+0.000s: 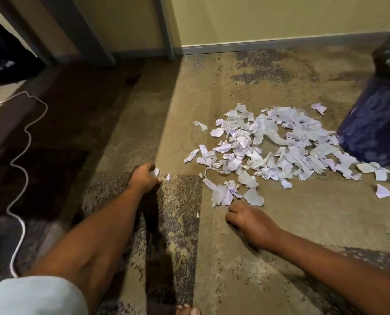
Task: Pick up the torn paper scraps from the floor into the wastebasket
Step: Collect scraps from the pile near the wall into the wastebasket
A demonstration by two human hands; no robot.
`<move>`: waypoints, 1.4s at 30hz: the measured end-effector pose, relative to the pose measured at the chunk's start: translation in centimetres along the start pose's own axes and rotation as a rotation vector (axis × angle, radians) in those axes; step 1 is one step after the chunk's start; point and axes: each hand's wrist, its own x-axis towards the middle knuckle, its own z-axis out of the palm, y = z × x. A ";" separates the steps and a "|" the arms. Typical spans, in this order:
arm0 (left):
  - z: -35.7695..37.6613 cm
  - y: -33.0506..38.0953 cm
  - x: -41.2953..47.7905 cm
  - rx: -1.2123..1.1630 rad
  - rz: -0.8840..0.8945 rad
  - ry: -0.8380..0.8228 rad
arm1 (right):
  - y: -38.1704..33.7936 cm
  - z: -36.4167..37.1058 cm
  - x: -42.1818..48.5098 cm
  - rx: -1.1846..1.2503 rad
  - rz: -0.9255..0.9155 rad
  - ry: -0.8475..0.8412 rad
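Note:
A wide pile of torn white paper scraps [273, 146] lies on the patterned carpet at centre right. A dark blue wastebasket [376, 123] with a black liner stands at the right edge, touching the pile. My left hand [143, 178] is down on the carpet left of the pile, its fingers curled round a small white scrap [155, 172]; another tiny scrap [168, 177] lies just beside it. My right hand [248, 220] rests low on the carpet at the near edge of the pile, fingers loosely bent, fingertips by the nearest scraps [226, 193]. It holds nothing that I can see.
A white cord [22, 144] snakes along the floor at the left. Dark fabric [5, 55] lies at the far left by a doorway. The wall and grey baseboard [280, 45] run behind. A lone scrap [382, 191] lies right of the pile. A bare toe [186, 310] shows at the bottom.

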 end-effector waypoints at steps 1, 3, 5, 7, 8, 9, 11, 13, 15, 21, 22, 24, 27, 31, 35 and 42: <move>0.3 -0.1 0.3 0.012 0.001 0.007 | 0.0 0.0 0.0 0.017 0.005 0.004; 0.6 -0.6 0.8 0.013 0.005 0.051 | 0.2 0.0 -0.1 0.042 0.018 0.004; 0.8 -0.9 0.9 0.006 0.013 0.102 | 0.4 0.0 0.0 0.057 0.030 -0.009; 1.0 -1.0 0.6 -0.035 0.008 0.114 | 0.4 0.0 0.0 0.068 0.030 -0.012; 1.2 -1.0 0.5 -0.046 0.013 0.132 | 0.3 -0.1 0.0 0.070 0.029 -0.011; 1.3 -0.9 0.5 -0.045 0.030 0.154 | 0.3 -0.1 0.0 0.069 0.031 -0.008; 1.6 -0.3 0.3 -0.021 0.092 0.161 | 0.2 0.0 0.1 0.066 0.039 0.002; 2.0 0.3 0.3 0.005 0.143 0.122 | 0.1 0.0 0.2 0.062 0.045 0.006; 2.4 0.8 0.1 0.048 0.190 0.095 | -0.1 -0.1 0.2 0.058 0.052 -0.001; 3.2 1.3 0.1 0.108 0.212 0.084 | -0.4 -0.3 0.1 0.038 0.049 0.017; 3.3 1.4 0.0 0.115 0.221 0.084 | -0.5 -0.3 0.0 0.035 0.049 0.021; 3.3 1.6 -0.4 0.116 0.234 0.100 | -0.4 -0.3 -0.1 0.039 0.051 0.029; 3.6 1.7 -0.5 0.138 0.228 0.137 | -0.4 -0.2 -0.2 0.034 0.052 0.023; 3.5 2.1 -1.0 0.160 0.239 0.147 | -0.5 -0.2 -0.1 0.043 0.060 0.015; 3.5 2.1 -2.0 0.061 0.232 0.160 | -0.5 -0.3 -0.2 0.058 0.093 0.008; 5.2 3.6 -7.0 -0.069 0.297 -0.188 | -0.3 -0.1 -0.1 0.040 0.087 -0.019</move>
